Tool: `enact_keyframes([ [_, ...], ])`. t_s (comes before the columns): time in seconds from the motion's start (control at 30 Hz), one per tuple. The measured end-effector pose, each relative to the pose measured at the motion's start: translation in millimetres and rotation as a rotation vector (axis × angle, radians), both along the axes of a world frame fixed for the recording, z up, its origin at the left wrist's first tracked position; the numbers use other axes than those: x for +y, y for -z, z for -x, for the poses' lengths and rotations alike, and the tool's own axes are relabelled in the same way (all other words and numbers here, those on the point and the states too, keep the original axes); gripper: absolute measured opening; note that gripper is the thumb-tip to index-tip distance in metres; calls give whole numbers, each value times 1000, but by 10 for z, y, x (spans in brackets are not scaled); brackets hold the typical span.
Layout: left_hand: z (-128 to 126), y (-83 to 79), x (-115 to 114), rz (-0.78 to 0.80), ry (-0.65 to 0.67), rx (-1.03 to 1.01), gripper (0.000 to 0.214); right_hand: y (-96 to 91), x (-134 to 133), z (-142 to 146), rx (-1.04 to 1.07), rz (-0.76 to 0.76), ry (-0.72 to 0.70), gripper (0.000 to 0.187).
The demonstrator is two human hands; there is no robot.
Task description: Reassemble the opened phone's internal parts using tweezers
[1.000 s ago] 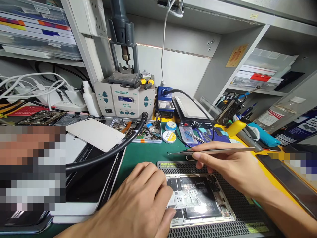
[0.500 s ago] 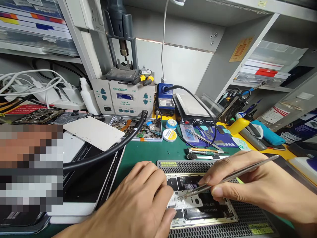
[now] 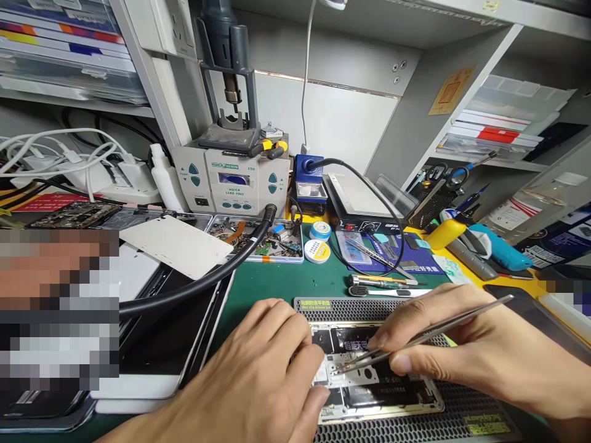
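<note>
An opened phone [image 3: 376, 381], back cover off with its black battery and silver shield showing, lies on a black perforated mat [image 3: 351, 307]. My left hand [image 3: 258, 378] rests on the phone's left edge, fingers curled down and pressing on it. My right hand [image 3: 462, 351] pinches a pair of metal tweezers [image 3: 415, 338], whose tips touch the silver shield near the phone's top left. The tweezers' rear end points up to the right.
A hot-air station [image 3: 233, 178] with a black hose [image 3: 194, 283] stands behind, next to a parts tray [image 3: 258, 240], solder tins [image 3: 316, 251] and a heating plate [image 3: 355, 206]. Screwdrivers [image 3: 383, 284] lie above the mat. Screens [image 3: 161, 344] are stacked at left, tools [image 3: 471, 243] at right.
My right hand came down from above the mat and swung the tweezers from level to tip-down onto the phone's shield. The left hand has stayed on the phone.
</note>
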State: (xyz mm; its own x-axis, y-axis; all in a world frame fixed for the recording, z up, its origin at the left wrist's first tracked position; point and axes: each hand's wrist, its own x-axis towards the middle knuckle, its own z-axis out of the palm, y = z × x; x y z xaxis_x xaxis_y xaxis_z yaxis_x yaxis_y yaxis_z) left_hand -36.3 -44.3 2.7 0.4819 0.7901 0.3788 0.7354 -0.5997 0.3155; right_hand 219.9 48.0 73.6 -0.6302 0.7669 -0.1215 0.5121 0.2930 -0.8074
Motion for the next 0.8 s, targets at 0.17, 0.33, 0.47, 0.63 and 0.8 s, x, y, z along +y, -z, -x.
enact_keyframes([
  [0.17,-24,-29,38,-6,-11,5,8,27,-18,-29,8,-18,10,8],
  [0.33,-17,-15,43,-1,-8,0,7,64,-10,-82,94,-1,115,11],
  [0.47,-13,-14,35,1,7,-5,9,111,59,-73,177,-47,288,16],
  [0.63,-6,-30,8,15,-17,-9,9,244,87,74,161,-172,406,23],
  [0.8,-20,-40,5,2,-20,-6,7,368,65,221,166,-143,383,21],
])
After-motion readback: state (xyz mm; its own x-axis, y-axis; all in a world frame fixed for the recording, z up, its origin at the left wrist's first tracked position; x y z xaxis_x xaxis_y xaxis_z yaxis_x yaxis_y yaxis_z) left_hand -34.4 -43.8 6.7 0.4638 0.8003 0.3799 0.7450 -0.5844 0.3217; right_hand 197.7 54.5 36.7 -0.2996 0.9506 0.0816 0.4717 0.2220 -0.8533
